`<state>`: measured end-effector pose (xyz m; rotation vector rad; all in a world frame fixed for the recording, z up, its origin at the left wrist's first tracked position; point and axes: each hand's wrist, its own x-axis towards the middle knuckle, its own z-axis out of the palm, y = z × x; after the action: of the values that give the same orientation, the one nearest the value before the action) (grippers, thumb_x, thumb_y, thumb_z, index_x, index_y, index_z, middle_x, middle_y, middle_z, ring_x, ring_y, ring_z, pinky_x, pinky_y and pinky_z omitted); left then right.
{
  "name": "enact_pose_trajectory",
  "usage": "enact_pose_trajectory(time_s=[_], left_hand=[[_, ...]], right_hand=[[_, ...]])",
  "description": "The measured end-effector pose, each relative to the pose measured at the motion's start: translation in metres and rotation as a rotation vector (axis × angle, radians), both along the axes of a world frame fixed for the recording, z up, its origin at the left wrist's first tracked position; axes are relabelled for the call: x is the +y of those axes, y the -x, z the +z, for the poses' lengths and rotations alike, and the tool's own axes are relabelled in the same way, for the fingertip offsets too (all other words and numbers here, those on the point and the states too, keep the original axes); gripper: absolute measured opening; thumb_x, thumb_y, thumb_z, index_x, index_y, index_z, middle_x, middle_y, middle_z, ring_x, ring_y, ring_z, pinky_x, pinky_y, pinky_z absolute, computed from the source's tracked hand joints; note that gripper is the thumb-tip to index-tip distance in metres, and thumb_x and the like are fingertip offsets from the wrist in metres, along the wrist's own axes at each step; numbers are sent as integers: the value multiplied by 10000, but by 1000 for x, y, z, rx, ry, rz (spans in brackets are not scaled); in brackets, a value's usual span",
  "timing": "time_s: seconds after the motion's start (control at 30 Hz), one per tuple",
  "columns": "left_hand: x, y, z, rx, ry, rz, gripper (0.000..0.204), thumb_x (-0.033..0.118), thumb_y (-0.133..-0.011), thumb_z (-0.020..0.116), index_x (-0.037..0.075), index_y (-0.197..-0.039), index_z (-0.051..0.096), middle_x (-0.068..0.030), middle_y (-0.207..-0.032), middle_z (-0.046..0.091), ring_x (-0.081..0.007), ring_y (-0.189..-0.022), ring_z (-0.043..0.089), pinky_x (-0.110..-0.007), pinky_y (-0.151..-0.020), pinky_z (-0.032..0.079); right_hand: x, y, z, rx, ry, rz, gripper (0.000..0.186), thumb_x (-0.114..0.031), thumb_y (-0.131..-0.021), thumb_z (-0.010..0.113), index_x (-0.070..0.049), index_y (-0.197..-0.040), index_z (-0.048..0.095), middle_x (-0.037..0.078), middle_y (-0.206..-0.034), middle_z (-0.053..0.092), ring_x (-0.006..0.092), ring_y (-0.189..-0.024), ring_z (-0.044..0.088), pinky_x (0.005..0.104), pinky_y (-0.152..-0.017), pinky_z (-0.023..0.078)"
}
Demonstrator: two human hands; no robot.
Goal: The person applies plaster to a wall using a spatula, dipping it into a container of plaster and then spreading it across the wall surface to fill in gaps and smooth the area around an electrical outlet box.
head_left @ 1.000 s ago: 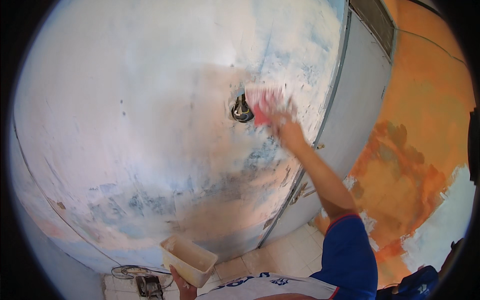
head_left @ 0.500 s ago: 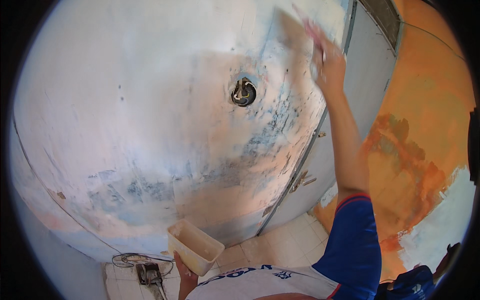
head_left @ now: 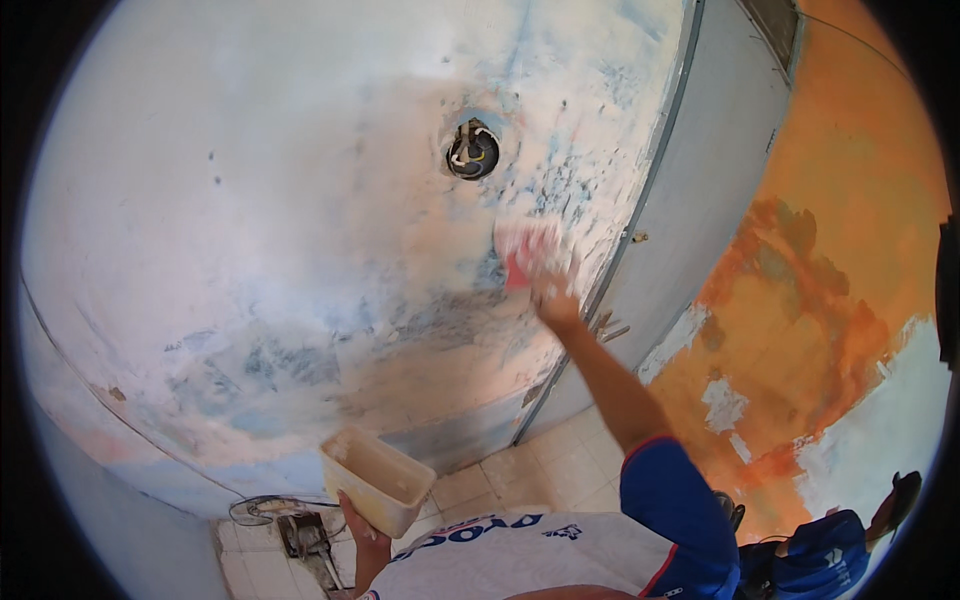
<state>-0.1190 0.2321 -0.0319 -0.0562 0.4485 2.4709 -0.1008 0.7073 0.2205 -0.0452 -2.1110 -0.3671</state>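
Note:
My right hand [head_left: 553, 293] is closed on a red putty knife [head_left: 520, 255], blurred by motion, against the pale, patchy wall [head_left: 290, 200] just below and right of a round opening [head_left: 472, 150] with wires inside. My left hand [head_left: 362, 525] grips a cream rectangular plastic container [head_left: 395, 470], smeared inside, held low over my white shirt front.
A grey door [head_left: 705, 190] in a metal frame stands right of the wall, beside a patchy orange-and-white wall [head_left: 800, 300]. Loose cable [head_left: 262, 510] and a tool [head_left: 300, 540] lie on the tiled floor [head_left: 540, 450]. A person in blue [head_left: 825, 550] is at the lower right.
My right hand with the putty knife went up along the wall, then came down to below the round opening. My left hand and the container barely moved.

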Motion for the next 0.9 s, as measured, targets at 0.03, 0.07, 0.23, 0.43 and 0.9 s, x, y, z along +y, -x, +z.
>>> enact_pose_trajectory(time_s=[0.03, 0.07, 0.23, 0.43, 0.9], left_hand=[[0, 0, -2, 1, 18, -10, 705, 589, -1008, 421, 121, -1526, 322, -130, -1492, 450, -350, -1333, 471, -512, -1114, 405], [-2, -2, -6, 1, 38, -19, 687, 580, -1014, 416, 124, -1521, 332, -119, -1490, 457, -338, -1335, 474, -503, -1119, 401], [10, -2, 13, 76, -4, -31, 686, 579, -1009, 436, 121, -1513, 348, -106, -1483, 469, -320, -1339, 472, -485, -1127, 393], [17, 3, 9, 82, 11, 24, 683, 526, -1028, 434, 134, -1553, 241, -104, -1520, 412, -301, -1365, 443, -468, -1145, 377], [26, -7, 41, 566, 352, 238, 693, 368, -1042, 483, 145, -1579, 105, -110, -1561, 326, -277, -1393, 400, -439, -1158, 359]], right_hand=[[-8, -9, -25, -25, 18, 24, 632, -29, -833, 598, -225, -1432, 554, 69, -1524, 479, 267, -1476, 344, 612, -1199, 106], [-14, -16, -34, 6, 71, 70, 595, -26, -854, 574, -193, -1425, 559, 87, -1523, 478, 271, -1473, 350, 606, -1199, 106], [-18, -26, 127, 387, 106, 122, 411, -154, -1062, 399, 29, -1415, 501, 188, -1452, 533, 342, -1362, 497, 468, -1204, 204], [29, 0, 436, 658, -167, 368, 417, -157, -978, 485, -84, -1381, 563, 189, -1277, 642, 282, -1144, 634, 355, -944, 489], [36, -9, 76, 28, 72, -41, 583, -138, -869, 618, -254, -1434, 535, 71, -1554, 432, 279, -1426, 406, 686, -1160, 13]])
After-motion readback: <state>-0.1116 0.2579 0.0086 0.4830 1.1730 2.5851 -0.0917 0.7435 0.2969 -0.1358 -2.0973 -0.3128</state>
